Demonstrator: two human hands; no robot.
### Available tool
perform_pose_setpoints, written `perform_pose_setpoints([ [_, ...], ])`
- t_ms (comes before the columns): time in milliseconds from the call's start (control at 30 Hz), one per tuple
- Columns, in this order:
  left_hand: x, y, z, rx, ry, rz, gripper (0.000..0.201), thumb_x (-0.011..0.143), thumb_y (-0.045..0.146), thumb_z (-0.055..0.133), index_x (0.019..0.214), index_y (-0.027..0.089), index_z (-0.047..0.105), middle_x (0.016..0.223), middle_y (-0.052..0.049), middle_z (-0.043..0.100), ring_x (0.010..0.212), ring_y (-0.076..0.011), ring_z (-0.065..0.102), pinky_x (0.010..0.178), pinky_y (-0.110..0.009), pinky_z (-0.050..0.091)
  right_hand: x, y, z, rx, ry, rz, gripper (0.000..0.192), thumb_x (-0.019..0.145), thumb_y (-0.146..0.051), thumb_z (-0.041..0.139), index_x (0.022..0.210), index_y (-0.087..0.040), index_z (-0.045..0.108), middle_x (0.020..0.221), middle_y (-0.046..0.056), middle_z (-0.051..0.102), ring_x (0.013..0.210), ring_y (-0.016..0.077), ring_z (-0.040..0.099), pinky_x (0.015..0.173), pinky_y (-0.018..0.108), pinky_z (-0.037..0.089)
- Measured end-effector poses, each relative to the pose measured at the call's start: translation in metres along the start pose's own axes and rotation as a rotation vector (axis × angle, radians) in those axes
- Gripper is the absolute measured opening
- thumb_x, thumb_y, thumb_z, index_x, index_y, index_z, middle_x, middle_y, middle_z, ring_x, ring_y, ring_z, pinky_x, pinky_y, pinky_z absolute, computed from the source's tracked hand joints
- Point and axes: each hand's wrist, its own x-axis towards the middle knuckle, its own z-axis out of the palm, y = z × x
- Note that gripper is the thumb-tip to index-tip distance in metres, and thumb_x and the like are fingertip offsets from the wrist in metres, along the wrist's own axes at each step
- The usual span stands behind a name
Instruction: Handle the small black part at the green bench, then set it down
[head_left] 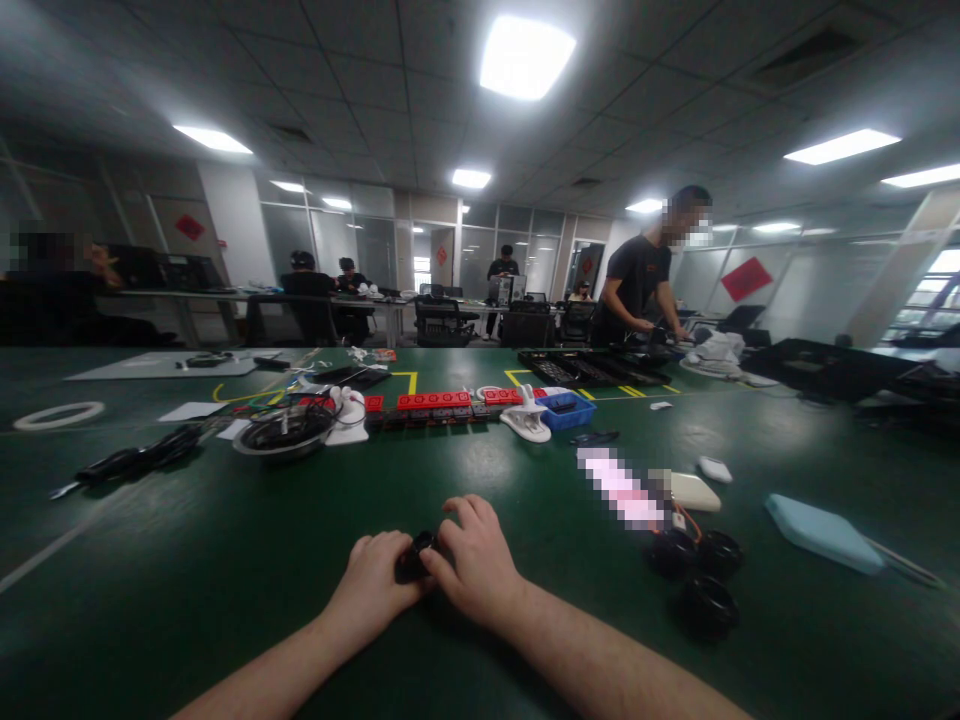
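Both my hands rest close together on the green table (225,560) near its front edge. Between them is a small black round part (415,560). My left hand (371,580) grips it from the left, fingers curled. My right hand (474,560) covers it from the right, fingertips on top of it. Most of the part is hidden by my fingers. To the right lie three similar black round parts (697,575) with red wires.
A metal bowl with cables (283,432), a row of red and black blocks (435,405), a blue bin (568,410), a white clamp (525,415), a beige case (694,490) and a light blue pouch (821,535) sit on the table. A person (637,285) stands working at the far right.
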Motion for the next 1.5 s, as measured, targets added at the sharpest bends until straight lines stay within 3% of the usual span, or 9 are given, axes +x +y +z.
perform_pose_setpoints([
  [267, 0.000, -0.001, 0.001, 0.010, -0.002, -0.012, 0.020, 0.067, 0.036, 0.053, 0.076, 0.019, 0.059, 0.081, -0.002, 0.059, 0.079, -0.0200, 0.054, 0.075, -0.031, 0.036, 0.000, -0.004, -0.001, -0.106, -0.029, -0.031, 0.029, 0.077, -0.043, 0.054, 0.084, -0.015, 0.058, 0.108, 0.011, 0.047, 0.103, 0.0268, 0.035, 0.092, 0.044, 0.027],
  [600, 0.002, -0.005, 0.006, 0.005, 0.002, -0.003, 0.015, 0.064, 0.031, 0.054, 0.073, 0.019, 0.057, 0.079, -0.001, 0.058, 0.077, -0.0191, 0.052, 0.075, -0.031, 0.036, 0.002, -0.005, 0.000, -0.095, -0.047, 0.009, 0.033, 0.071, -0.047, 0.060, 0.080, -0.015, 0.058, 0.101, 0.010, 0.048, 0.098, 0.0258, 0.037, 0.088, 0.044, 0.030],
  [833, -0.001, -0.001, 0.000, -0.004, -0.018, 0.010, 0.015, 0.067, 0.032, 0.051, 0.072, 0.019, 0.056, 0.078, -0.001, 0.058, 0.077, -0.0189, 0.052, 0.075, -0.032, 0.036, 0.002, -0.003, 0.005, -0.063, -0.052, 0.060, 0.024, 0.072, -0.038, 0.059, 0.076, -0.014, 0.058, 0.095, 0.009, 0.048, 0.092, 0.0233, 0.040, 0.080, 0.038, 0.035],
  [1133, -0.004, 0.005, -0.003, -0.011, -0.047, 0.051, 0.016, 0.067, 0.035, 0.052, 0.072, 0.020, 0.056, 0.078, 0.000, 0.058, 0.077, -0.0182, 0.052, 0.077, -0.032, 0.035, 0.001, -0.001, 0.005, 0.008, -0.115, -0.007, 0.015, 0.073, -0.028, 0.056, 0.081, -0.015, 0.056, 0.090, 0.006, 0.047, 0.087, 0.0189, 0.040, 0.077, 0.032, 0.035],
  [1500, -0.003, 0.002, 0.003, -0.023, -0.075, 0.087, 0.010, 0.064, 0.029, 0.053, 0.068, 0.020, 0.054, 0.075, 0.001, 0.057, 0.075, -0.0174, 0.051, 0.075, -0.030, 0.034, 0.000, -0.005, 0.001, 0.038, -0.134, -0.046, 0.031, 0.074, -0.047, 0.057, 0.079, -0.016, 0.056, 0.091, 0.004, 0.047, 0.088, 0.0187, 0.039, 0.077, 0.032, 0.033],
])
